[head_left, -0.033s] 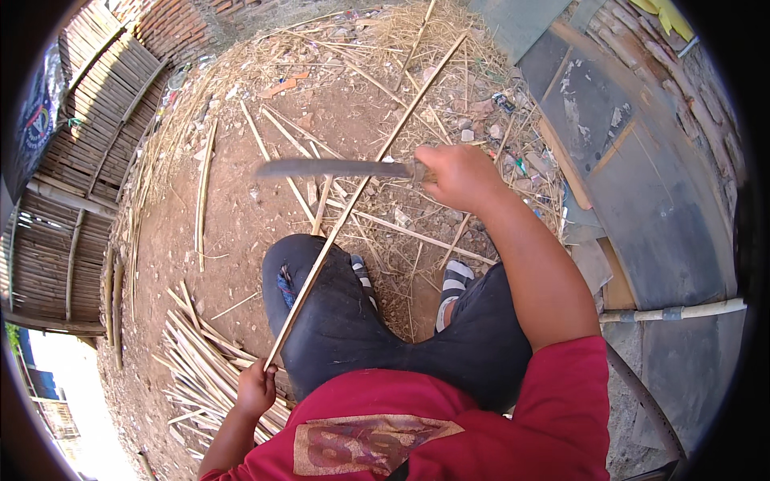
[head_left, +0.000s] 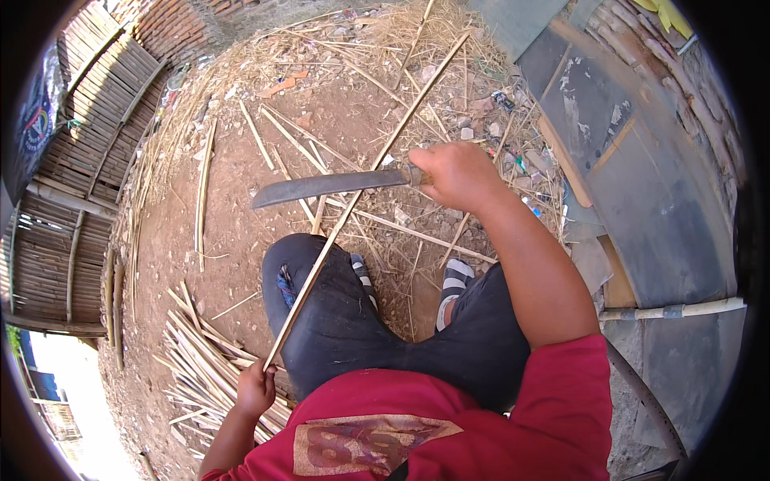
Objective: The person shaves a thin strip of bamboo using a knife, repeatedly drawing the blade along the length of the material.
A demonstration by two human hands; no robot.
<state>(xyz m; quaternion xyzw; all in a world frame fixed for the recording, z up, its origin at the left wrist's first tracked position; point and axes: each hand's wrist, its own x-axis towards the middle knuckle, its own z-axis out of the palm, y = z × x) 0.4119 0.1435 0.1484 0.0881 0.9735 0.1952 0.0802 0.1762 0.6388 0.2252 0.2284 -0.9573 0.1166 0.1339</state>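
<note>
My right hand (head_left: 460,174) is closed around the handle of a machete (head_left: 333,186), whose broad dark blade points left and dips slightly toward its tip. The blade lies across a long bamboo strip (head_left: 319,269); whether its edge touches the strip, I cannot tell. Near my left hip, my left hand (head_left: 257,388) grips the strip's lower end. From there the strip slants up over my left thigh and away to the far right. Beside my left hand a heap of split bamboo strips (head_left: 200,365) lies on the ground.
Loose strips (head_left: 205,196) are scattered over the dirt, with straw (head_left: 409,28) and rubble farther off. A bamboo-slat wall (head_left: 96,120) stands on the left. Dark boards (head_left: 642,200) lean along the right. My feet, in striped socks (head_left: 455,280), are between my knees and the litter.
The machete's tip has swung down and toward me, so the blade now slants. My right hand has shifted slightly left. My left hand and the bamboo strip look unmoved.
</note>
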